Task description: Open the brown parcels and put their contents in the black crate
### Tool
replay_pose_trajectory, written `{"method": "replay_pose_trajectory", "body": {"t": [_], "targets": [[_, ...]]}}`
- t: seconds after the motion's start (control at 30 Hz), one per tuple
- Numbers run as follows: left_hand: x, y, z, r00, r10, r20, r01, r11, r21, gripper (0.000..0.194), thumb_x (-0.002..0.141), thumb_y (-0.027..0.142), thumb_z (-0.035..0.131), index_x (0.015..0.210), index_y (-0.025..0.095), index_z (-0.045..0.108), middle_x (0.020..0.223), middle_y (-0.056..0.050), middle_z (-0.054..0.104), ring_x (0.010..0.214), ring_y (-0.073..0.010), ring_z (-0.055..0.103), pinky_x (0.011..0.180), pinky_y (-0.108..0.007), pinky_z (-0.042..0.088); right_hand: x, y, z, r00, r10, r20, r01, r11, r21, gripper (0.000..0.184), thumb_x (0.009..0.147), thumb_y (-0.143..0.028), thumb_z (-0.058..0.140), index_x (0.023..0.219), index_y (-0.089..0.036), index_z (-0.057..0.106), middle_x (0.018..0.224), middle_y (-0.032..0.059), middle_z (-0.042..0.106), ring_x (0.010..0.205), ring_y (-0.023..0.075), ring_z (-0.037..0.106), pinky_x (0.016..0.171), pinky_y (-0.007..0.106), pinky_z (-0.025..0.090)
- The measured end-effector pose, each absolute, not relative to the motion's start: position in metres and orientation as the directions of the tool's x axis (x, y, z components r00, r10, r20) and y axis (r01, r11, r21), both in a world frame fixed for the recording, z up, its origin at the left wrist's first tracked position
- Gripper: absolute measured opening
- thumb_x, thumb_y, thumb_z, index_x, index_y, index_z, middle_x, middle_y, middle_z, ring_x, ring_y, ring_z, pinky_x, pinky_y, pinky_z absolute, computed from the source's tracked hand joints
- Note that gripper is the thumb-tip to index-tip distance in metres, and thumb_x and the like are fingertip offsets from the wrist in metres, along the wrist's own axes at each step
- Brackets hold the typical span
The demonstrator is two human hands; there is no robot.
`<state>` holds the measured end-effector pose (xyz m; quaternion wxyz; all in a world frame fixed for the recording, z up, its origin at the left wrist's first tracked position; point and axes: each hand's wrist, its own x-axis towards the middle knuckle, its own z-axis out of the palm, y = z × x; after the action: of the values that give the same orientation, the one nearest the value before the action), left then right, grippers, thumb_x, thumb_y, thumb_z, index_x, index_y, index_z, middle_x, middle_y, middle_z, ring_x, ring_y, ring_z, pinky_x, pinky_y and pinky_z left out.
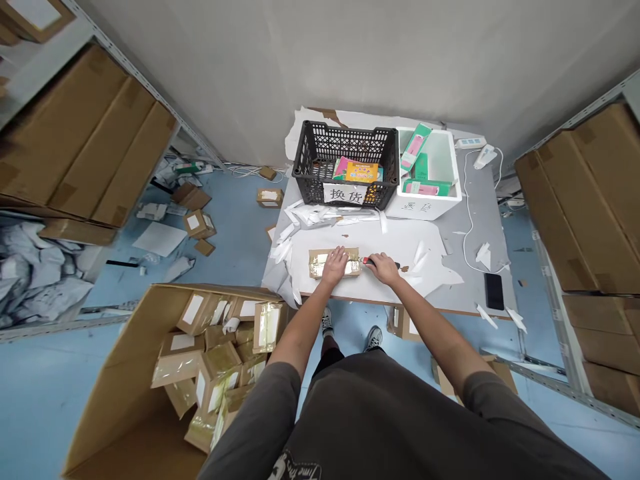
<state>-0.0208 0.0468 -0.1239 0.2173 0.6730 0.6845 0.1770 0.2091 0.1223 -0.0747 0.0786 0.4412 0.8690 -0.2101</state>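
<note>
A small cardboard box [334, 265] wrapped in clear tape lies flat on a white sheet [410, 243] at the table's front. My left hand [335, 265] presses down on top of the box. My right hand [383, 269] sits just to the box's right, curled around a red-and-black utility knife [369, 261]. The knife's tip is close to the box's right end, and the blade is hidden. Torn white paper strips lie around the sheet.
A black plastic crate [345, 131] and a white foam box [453, 167] hold colourful packages at the table's back. A phone [494, 291], power strip [470, 142] and white cable lie on the grey table. A carton [125, 393] of taped boxes stands front left.
</note>
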Motion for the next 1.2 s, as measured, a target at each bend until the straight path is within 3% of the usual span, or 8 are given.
{"method": "replay_pose_trajectory", "body": {"t": [0.37, 0.47, 0.6, 0.73, 0.9, 1.0, 1.13, 1.2], "targets": [[-0.018, 0.049, -0.129, -0.041, 0.997, -0.060, 0.845, 0.067, 0.530, 0.042, 0.101, 0.017, 0.047, 0.139, 0.023, 0.064, 0.164, -0.014, 0.052, 0.161, -0.0243, 0.034, 0.133, -0.054, 0.024, 0.234, 0.110, -0.071, -0.515, 0.803, -0.299, 0.853, 0.448, -0.267, 0.034, 0.110, -0.047, 0.043, 0.124, -0.023, 0.063, 0.122, 0.0144, 0.072, 0.114, 0.0319, 0.057, 0.089, 0.038, 0.043], [-0.019, 0.049, -0.121, -0.026, 0.997, -0.070, 0.838, 0.060, 0.542, 0.040, 0.104, 0.022, 0.047, 0.139, 0.021, 0.064, 0.165, -0.015, 0.050, 0.163, -0.0249, 0.032, 0.134, -0.052, 0.023, 0.242, 0.096, -0.071, -0.350, 0.890, -0.292, 0.887, 0.215, -0.410, 0.035, 0.110, -0.049, 0.040, 0.125, -0.023, 0.060, 0.117, 0.0134, 0.073, 0.109, 0.0305, 0.062, 0.087, 0.036, 0.045], [-0.031, 0.051, -0.099, 0.066, 0.988, -0.139, 0.848, 0.018, 0.530, 0.054, 0.103, 0.041, 0.054, 0.152, 0.018, 0.055, 0.169, -0.016, 0.044, 0.164, -0.0317, 0.026, 0.132, -0.055, 0.024, 0.214, 0.063, -0.084, -0.164, 0.899, -0.407, 0.712, -0.178, -0.679, 0.040, 0.099, -0.062, 0.049, 0.113, -0.025, 0.056, 0.095, 0.0050, 0.073, 0.086, 0.0262, 0.067, 0.078, 0.033, 0.049], [-0.059, 0.048, -0.074, 0.154, 0.960, -0.233, 0.912, -0.047, 0.407, 0.068, 0.095, 0.044, 0.064, 0.158, 0.024, 0.050, 0.172, -0.012, 0.039, 0.164, -0.0358, 0.023, 0.133, -0.057, 0.020, 0.163, 0.038, -0.103, -0.031, 0.914, -0.404, 0.554, -0.321, -0.768, 0.044, 0.084, -0.067, 0.063, 0.095, -0.027, 0.050, 0.087, 0.0024, 0.072, 0.085, 0.0261, 0.069, 0.078, 0.032, 0.050], [-0.087, 0.023, -0.057, -0.023, 0.939, -0.343, 0.971, 0.103, 0.217, 0.061, 0.099, 0.032, 0.055, 0.159, 0.030, 0.048, 0.169, -0.012, 0.041, 0.155, -0.0371, 0.036, 0.121, -0.056, 0.035, 0.120, 0.047, -0.112, 0.067, 0.914, -0.400, 0.624, -0.351, -0.698, 0.034, 0.085, -0.053, 0.066, 0.099, -0.028, 0.048, 0.093, 0.0053, 0.074, 0.091, 0.0279, 0.071, 0.077, 0.032, 0.050], [-0.081, 0.004, -0.056, -0.135, 0.925, -0.355, 0.969, 0.199, 0.149, 0.063, 0.097, 0.038, 0.059, 0.159, 0.029, 0.049, 0.153, -0.017, 0.052, 0.138, -0.0384, 0.050, 0.112, -0.053, 0.043, 0.107, 0.070, -0.111, 0.055, 0.926, -0.374, 0.656, -0.316, -0.686, 0.029, 0.090, -0.047, 0.062, 0.104, -0.027, 0.048, 0.101, 0.0075, 0.075, 0.096, 0.0275, 0.071, 0.079, 0.032, 0.050], [-0.056, -0.015, -0.064, -0.182, 0.909, -0.374, 0.930, 0.283, 0.236, 0.069, 0.100, 0.050, 0.058, 0.162, 0.024, 0.045, 0.138, -0.017, 0.056, 0.124, -0.0339, 0.059, 0.102, -0.043, 0.050, 0.096, 0.111, -0.106, 0.029, 0.926, -0.377, 0.679, -0.295, -0.672, 0.025, 0.094, -0.044, 0.061, 0.106, -0.025, 0.048, 0.103, 0.0117, 0.075, 0.098, 0.0296, 0.069, 0.082, 0.036, 0.050], [-0.046, -0.020, -0.068, -0.187, 0.898, -0.399, 0.904, 0.316, 0.287, 0.063, 0.105, 0.046, 0.049, 0.163, 0.023, 0.042, 0.134, -0.016, 0.058, 0.114, -0.0290, 0.065, 0.098, -0.038, 0.053, 0.096, 0.126, -0.102, -0.010, 0.921, -0.389, 0.680, -0.279, -0.678, 0.025, 0.092, -0.042, 0.065, 0.104, -0.027, 0.049, 0.103, 0.0123, 0.075, 0.097, 0.0303, 0.069, 0.084, 0.038, 0.051]]}}
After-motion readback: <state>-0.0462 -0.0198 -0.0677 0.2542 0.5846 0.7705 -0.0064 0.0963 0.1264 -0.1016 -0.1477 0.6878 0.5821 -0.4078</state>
